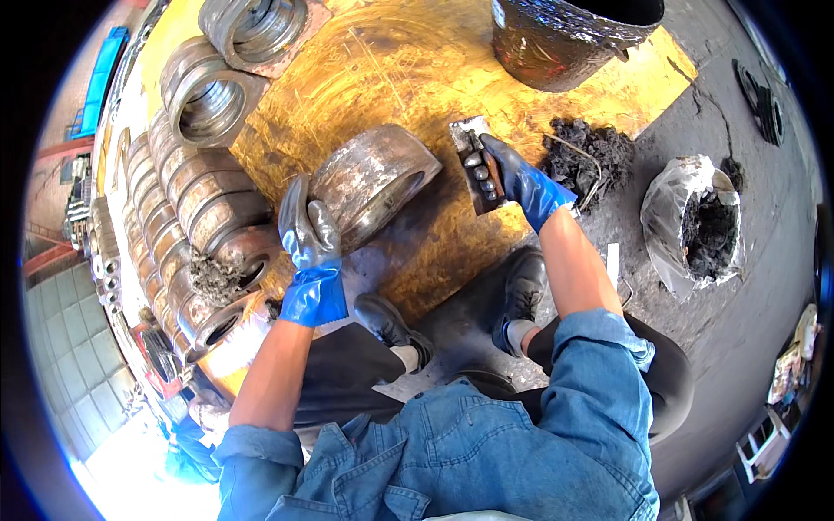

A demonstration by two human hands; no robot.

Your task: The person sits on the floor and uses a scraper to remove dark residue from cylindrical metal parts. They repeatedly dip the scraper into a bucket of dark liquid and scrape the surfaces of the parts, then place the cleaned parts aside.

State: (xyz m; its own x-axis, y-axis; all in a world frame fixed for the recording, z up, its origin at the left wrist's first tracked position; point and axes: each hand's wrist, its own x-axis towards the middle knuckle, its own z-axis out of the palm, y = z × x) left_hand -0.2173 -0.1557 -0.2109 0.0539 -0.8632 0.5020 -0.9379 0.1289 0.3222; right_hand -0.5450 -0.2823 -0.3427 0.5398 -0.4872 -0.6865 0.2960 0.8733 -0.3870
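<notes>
Both my hands wear blue gloves with dark-smeared fingers. My left hand [310, 233] lies with its fingers stretched out along the near left side of a thick, rusty metal ring [369, 174], which rests tilted on the yellow, worn surface. My right hand [524, 178] is closed around the brown handle of a flat trowel [460, 139]. The trowel's metal blade is smeared with grey and black, and stands just right of the ring, apart from it. Part of the blade is hidden behind my fingers.
Rows of metal rings [208, 195] stand at left, with fibrous scraps [215, 276] on them. A black bucket [565, 43] stands at the far right. Nearer are a heap of black shreds [595, 156] with a bent rod and a plastic bag [665, 217] of dark material.
</notes>
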